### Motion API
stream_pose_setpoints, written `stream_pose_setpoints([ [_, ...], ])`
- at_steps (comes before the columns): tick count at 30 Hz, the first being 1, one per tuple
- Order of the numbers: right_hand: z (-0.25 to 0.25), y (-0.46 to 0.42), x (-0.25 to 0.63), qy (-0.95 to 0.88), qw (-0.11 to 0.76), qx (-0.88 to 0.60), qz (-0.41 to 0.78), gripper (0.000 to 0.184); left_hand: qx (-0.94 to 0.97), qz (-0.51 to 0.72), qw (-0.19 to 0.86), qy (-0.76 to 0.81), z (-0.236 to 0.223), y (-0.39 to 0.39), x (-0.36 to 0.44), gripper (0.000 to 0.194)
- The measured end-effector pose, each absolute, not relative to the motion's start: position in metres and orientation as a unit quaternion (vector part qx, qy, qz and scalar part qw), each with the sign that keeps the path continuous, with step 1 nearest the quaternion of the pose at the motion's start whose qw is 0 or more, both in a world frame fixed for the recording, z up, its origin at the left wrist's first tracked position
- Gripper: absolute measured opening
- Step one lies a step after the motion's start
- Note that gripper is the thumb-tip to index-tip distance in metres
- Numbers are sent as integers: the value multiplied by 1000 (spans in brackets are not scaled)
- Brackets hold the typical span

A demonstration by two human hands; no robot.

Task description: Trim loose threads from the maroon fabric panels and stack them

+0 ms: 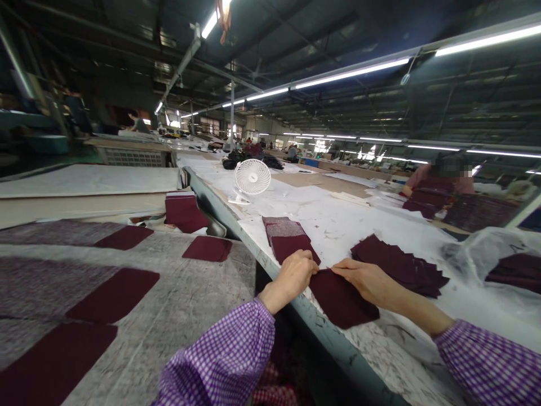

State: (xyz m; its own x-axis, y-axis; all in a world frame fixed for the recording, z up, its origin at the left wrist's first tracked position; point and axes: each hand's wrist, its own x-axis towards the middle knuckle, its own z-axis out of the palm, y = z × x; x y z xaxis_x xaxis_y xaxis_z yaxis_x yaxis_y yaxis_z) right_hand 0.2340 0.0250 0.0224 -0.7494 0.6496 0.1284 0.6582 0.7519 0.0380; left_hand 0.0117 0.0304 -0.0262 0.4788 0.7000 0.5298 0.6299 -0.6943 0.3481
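A dark maroon fabric piece (343, 299) lies at the near edge of the white-topped table. Its far edge is pinched at the left corner by my left hand (295, 274), fingers closed. My right hand (372, 282) grips the same edge a little to the right, thumb and fingers together. Just beyond my left hand rests a stack of maroon fabric pieces (291, 242), part of it speckled grey. To the right of my right hand, a fanned row of dark maroon pieces (397, 265) spreads over the table.
A small white fan (252, 177) stands farther up the table (329, 225). On the left, a lower grey surface (169, 299) carries several maroon panels (114, 294). A clear plastic bag (486, 254) with dark fabric lies at right. Another person (439, 183) is across the table.
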Motion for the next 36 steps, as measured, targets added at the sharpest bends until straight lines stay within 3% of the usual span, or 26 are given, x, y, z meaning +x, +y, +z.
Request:
stream_pose_setpoints([
  [5,41,19,216,-928,-55,-356,-92,51,876,299,1,377,-22,28,10,25],
  [10,52,19,206,-927,-115,-333,-132,54,856,328,33,398,-18,24,1,16],
  [16,57,19,200,-927,-143,-313,-151,56,866,337,41,368,-20,21,-11,21],
  [22,59,20,197,-931,-151,-297,-146,59,783,443,196,389,-12,16,-24,13],
  [26,60,21,196,-930,-163,-296,-145,58,793,408,153,426,-11,14,-19,4],
  [30,62,21,195,-929,-173,-291,-151,60,815,375,93,432,-16,15,-13,18],
  [36,50,27,195,-935,-138,-244,-218,76,808,385,141,423,-14,18,-20,19],
])
